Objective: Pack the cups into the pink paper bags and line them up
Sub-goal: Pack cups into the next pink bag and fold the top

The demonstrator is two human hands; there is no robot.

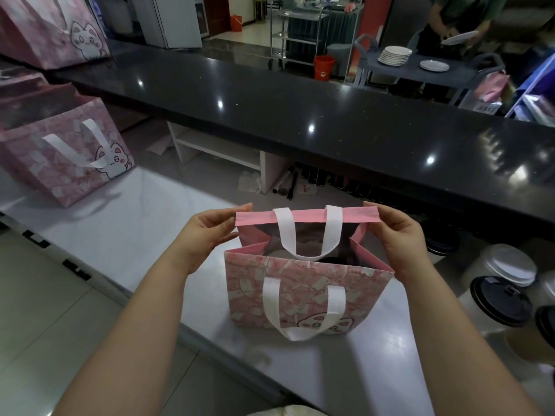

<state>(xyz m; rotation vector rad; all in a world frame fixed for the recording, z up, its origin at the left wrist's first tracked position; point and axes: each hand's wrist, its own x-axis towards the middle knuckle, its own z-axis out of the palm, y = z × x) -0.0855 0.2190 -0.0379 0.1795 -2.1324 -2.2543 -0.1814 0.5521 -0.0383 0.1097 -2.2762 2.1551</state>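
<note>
1. Pink bag point(300, 295) w/ cat print stands upright on the white bench point(120, 235), near its front edge, mouth open.
2. Left grip point(210, 232) is clamped on the left end of the bag's rear rim, thumb and fingers pinching the folded pink edge.
3. Right grip point(399, 235) is clamped the same way on the right end. The rim runs straight btwn the two.
4. Rear white handle point(309, 235) hangs down inside the mouth. Front handle point(300, 313) hangs outside over the print.
5. Sth dark shows low inside the bag; can't tell if it's a cup.
6. Black-lidded cup point(500, 301) stands on the bench right of the bag, apart from it. A 2nd one point(547, 325) is cut off by the frame edge, and a white-lidded cup point(510, 265) is just behind.
7. Two more bags at far left: one point(69, 163) on the bench, another point(51, 31) higher up by the black counter point(300, 115).
8. Beyond the counter: a person point(459, 22) w/ a plate, a plate stack point(395, 55) on a cart, and an orange bucket point(323, 66) on the floor.
</note>
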